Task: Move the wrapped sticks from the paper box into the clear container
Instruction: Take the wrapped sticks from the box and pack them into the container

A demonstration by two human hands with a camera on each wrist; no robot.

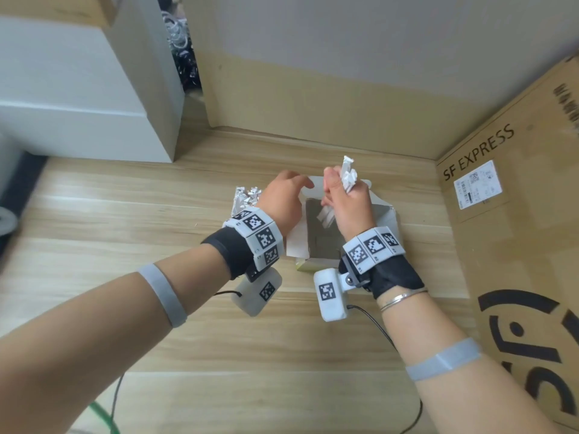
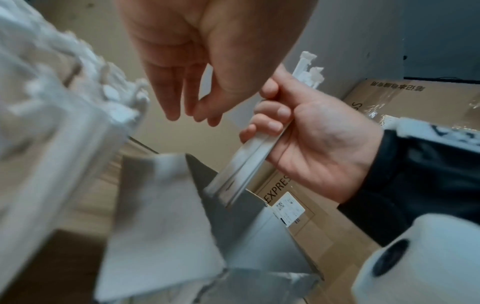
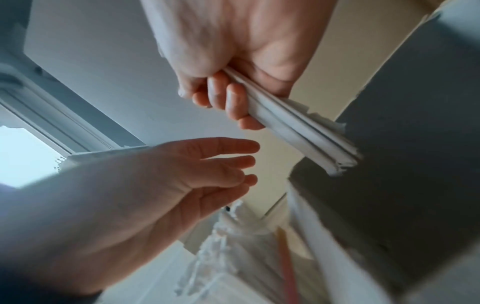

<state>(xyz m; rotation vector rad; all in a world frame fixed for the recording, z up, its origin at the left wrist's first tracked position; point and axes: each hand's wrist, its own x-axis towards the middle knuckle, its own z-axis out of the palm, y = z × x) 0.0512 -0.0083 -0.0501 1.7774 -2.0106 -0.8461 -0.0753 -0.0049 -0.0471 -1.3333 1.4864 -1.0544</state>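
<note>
Right hand (image 1: 347, 208) gripping bundle of wrapped sticks (image 2: 249, 162) above paper box (image 1: 319, 242); left hand (image 1: 283, 202), fingers relaxed, holds nothing.

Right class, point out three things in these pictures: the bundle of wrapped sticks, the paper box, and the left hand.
wrapped sticks (image 2: 249, 156), left wrist view, mid-bundle below the fingers
paper box (image 1: 319, 239), head view, grey inner wall
left hand (image 3: 166, 181), right wrist view, palm

Soft even daylight; wide-angle edge bending; wrist views blurred up close, window glare.
</note>
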